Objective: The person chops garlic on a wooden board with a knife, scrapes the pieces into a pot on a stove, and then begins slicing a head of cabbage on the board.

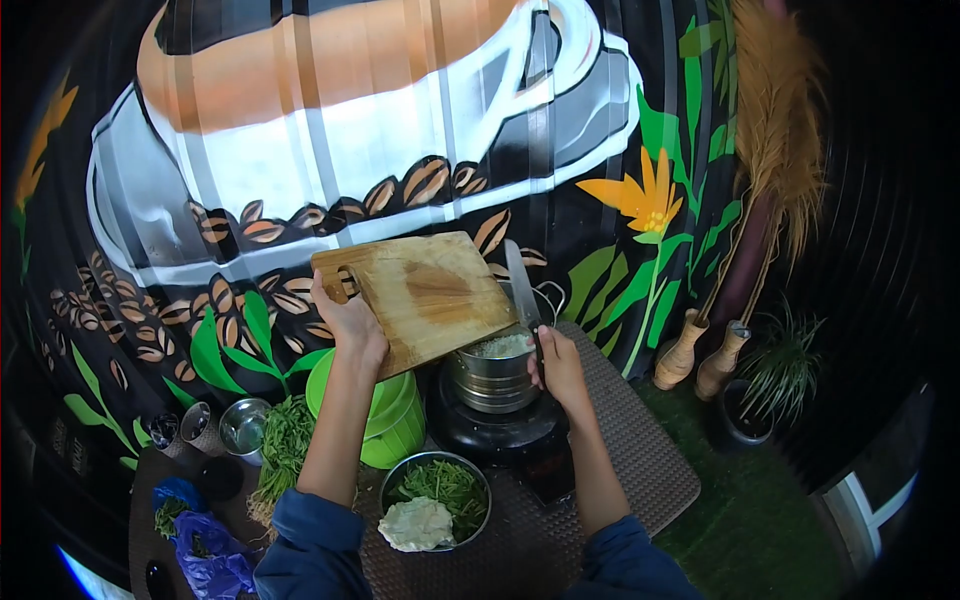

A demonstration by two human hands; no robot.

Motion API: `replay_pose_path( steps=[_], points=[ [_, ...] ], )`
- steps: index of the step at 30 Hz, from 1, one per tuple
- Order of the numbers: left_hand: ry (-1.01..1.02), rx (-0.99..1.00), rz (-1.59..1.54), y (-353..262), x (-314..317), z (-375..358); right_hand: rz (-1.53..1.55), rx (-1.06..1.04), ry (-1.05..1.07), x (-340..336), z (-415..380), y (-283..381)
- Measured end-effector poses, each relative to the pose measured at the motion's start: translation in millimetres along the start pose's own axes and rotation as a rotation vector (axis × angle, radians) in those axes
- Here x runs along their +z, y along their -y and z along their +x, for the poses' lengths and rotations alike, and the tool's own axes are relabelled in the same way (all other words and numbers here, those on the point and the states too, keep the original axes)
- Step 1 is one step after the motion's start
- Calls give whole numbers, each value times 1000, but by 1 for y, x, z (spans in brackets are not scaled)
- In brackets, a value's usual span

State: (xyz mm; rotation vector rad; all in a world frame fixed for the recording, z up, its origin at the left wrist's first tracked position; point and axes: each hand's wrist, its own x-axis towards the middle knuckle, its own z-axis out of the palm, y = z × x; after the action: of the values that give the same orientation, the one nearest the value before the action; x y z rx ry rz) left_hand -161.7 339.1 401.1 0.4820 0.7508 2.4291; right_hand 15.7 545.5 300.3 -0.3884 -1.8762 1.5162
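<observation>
While the person's left hand (350,325) grips a wooden cutting board (430,290) by its left end, beside the handle slot, the right hand (560,365) is closed around the dark handle of a knife (522,285). The blade points up, leaning slightly left, just beside the board's right edge; whether the two touch, I cannot tell. The board is held up at a tilt, a damp-looking darker patch on its face, its lower right corner at the rim of a steel pot (490,390). White food (505,347) shows inside the pot, which stands on a black cooker (470,435).

Nearer the person, a metal bowl (488,508) holds cut greens (455,490) and, at the front left, a pale lump (416,524). A bright green bucket (395,430) stands behind the left forearm, with a leafy bundle (285,440) to its left and a purple plastic bag (210,560) farther left and nearer. All of these are on a brown woven-textured table (640,460). On the wall beyond, a large mural (300,150) shows a coffee cup, beans and orange flowers. Two vases (680,350) stand at right, near a potted plant (780,365).
</observation>
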Motion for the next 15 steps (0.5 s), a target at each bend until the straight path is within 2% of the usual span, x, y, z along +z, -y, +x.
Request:
replay_pose_path(
  steps=[1, 2, 4, 5, 8, 15],
  points=[
    [-20, 5, 7, -1, 2, -1, 194, -6, 28, 7, -1, 2],
    [-38, 9, 14, -1, 3, -3, 194, -6, 28, 13, 0, 3],
    [-61, -35, -39, -5, 5, -7, 672, 187, 174, 23, 4, 1],
    [-85, -79, -92, -7, 5, -7, 750, 228, 209, 26, 4, -3],
    [-96, -146, -148, -13, -1, -8, 842, 321, 285, 27, 4, -17],
    [-118, -134, -165, -26, -7, -5, 671, 344, 332, -8, -34, -36]
  ],
)
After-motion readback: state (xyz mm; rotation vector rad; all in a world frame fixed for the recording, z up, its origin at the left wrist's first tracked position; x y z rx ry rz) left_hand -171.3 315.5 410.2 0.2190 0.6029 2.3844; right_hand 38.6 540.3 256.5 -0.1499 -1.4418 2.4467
